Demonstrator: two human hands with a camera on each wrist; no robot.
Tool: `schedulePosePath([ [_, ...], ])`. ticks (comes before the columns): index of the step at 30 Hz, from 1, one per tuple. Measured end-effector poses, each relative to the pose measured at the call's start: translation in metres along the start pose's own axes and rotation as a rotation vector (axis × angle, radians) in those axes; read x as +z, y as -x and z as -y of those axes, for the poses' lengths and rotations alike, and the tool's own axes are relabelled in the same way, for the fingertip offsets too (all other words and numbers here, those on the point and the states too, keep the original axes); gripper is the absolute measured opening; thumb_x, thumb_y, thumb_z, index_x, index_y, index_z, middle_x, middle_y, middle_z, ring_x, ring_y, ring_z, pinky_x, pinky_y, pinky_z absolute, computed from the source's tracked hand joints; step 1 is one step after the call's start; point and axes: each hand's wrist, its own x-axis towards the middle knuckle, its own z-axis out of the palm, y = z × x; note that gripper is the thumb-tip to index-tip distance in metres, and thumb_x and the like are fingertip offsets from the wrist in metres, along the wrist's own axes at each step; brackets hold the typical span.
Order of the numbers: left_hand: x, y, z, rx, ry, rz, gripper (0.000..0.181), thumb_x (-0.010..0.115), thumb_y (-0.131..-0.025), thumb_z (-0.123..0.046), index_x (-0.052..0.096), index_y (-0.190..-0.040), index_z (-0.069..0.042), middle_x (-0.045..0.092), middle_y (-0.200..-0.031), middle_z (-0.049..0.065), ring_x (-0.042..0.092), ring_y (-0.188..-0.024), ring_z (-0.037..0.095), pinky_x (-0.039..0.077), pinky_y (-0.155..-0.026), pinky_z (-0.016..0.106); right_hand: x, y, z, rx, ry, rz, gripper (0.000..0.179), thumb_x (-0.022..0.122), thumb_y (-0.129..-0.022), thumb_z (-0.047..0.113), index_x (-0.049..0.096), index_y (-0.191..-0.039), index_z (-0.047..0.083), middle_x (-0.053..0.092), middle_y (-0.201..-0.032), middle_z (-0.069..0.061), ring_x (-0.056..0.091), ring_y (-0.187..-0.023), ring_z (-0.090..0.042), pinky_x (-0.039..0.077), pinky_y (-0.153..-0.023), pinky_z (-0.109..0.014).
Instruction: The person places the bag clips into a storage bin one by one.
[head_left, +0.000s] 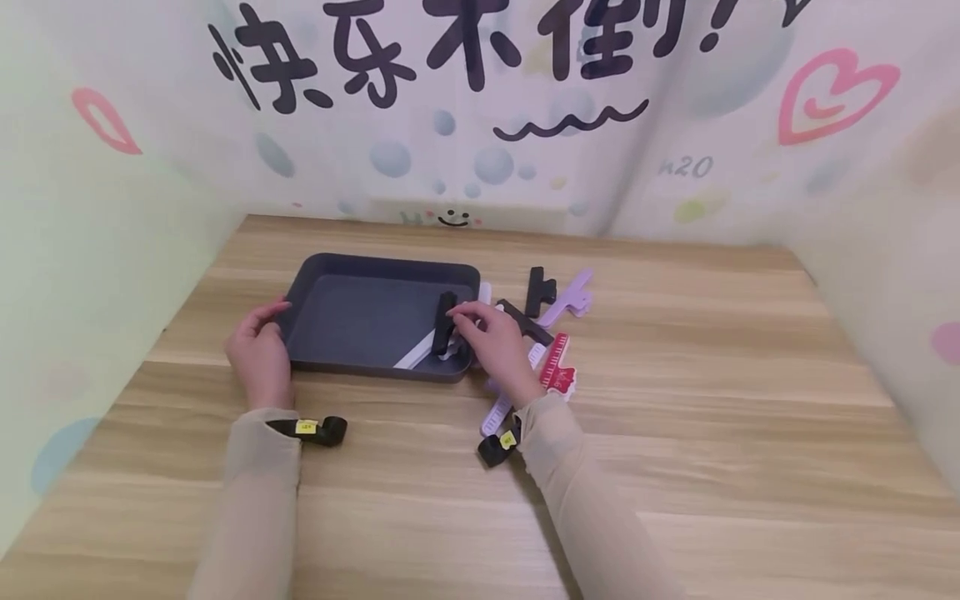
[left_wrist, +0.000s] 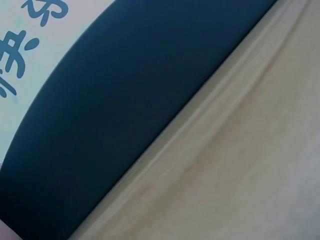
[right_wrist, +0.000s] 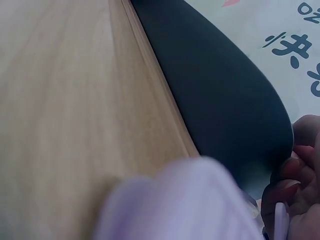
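My right hand [head_left: 491, 337] pinches a black bag clip [head_left: 444, 323] between fingertips and thumb, inside the right end of a dark grey rectangular tray [head_left: 352, 312]. Under that clip a white clip [head_left: 414, 353] lies slantwise on the tray floor, partly covered. At the tray's left side, my left hand [head_left: 260, 350] holds the rim with its fingers and thumb. The tray's outer wall [left_wrist: 110, 110] fills much of the left wrist view. In the right wrist view, my right fingers [right_wrist: 300, 175] show at the tray's end, with a blurred lilac clip [right_wrist: 185, 205] close in front.
Right of the tray lie a black clip [head_left: 536, 292], a purple clip [head_left: 568, 300], a dark clip [head_left: 528, 323], a red clip [head_left: 556, 363] and a pale lilac clip [head_left: 496, 415] partly under my right wrist. A printed curtain [head_left: 450, 125] stands behind the wooden table [head_left: 712, 375].
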Motion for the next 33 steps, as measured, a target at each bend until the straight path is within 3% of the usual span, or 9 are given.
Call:
schedulePosePath([
  [9,0.004,-0.004,-0.001,0.014,-0.011,-0.006,0.040,0.034,-0.080,0.010,0.067,-0.099,-0.003,0.063,-0.110,0.000,0.047,-0.109,0.006,0.030,-0.090,0.020,-0.002,-0.004,0.000,-0.025,0.055,0.006,0.017,0.058,-0.085,0.034,0.064,-0.100,0.031,0.058,-0.084,0.010,0.048,-0.071,-0.013,0.040,-0.058,-0.030],
  [17,0.006,0.002,-0.004,-0.005,0.005,-0.007,0.040,0.033,-0.079,0.010,0.067,-0.099,-0.001,0.063,-0.110,0.001,0.047,-0.108,0.007,0.030,-0.087,0.019,-0.002,-0.002,-0.002,-0.042,0.123,0.032,0.020,0.056,-0.086,0.030,0.062,-0.105,0.034,0.059,-0.093,0.014,0.047,-0.073,-0.012,0.040,-0.060,-0.031],
  [24,0.005,0.004,-0.010,-0.015,0.028,-0.008,0.041,0.033,-0.080,0.011,0.067,-0.098,-0.002,0.062,-0.111,0.001,0.046,-0.111,0.009,0.029,-0.086,0.019,-0.002,-0.003,0.000,-0.038,0.080,0.044,0.023,0.053,-0.087,0.022,0.063,-0.104,0.032,0.060,-0.098,0.019,0.049,-0.082,-0.010,0.041,-0.068,-0.030],
  [29,0.005,0.001,-0.002,-0.019,0.032,-0.005,0.041,0.034,-0.080,0.010,0.068,-0.098,-0.004,0.062,-0.111,0.000,0.045,-0.110,0.007,0.029,-0.087,0.019,-0.003,-0.001,-0.002,0.013,0.061,0.031,0.020,0.051,-0.087,0.024,0.064,-0.097,0.035,0.058,-0.095,0.019,0.048,-0.077,-0.011,0.042,-0.064,-0.031],
  [33,0.005,-0.002,0.001,-0.018,0.030,-0.006,0.040,0.035,-0.081,0.008,0.069,-0.097,-0.006,0.062,-0.111,-0.001,0.045,-0.110,0.006,0.028,-0.085,0.019,-0.002,0.000,-0.004,0.009,0.022,0.022,0.019,0.050,-0.088,0.024,0.065,-0.094,0.035,0.060,-0.094,0.018,0.050,-0.079,-0.009,0.042,-0.065,-0.031],
])
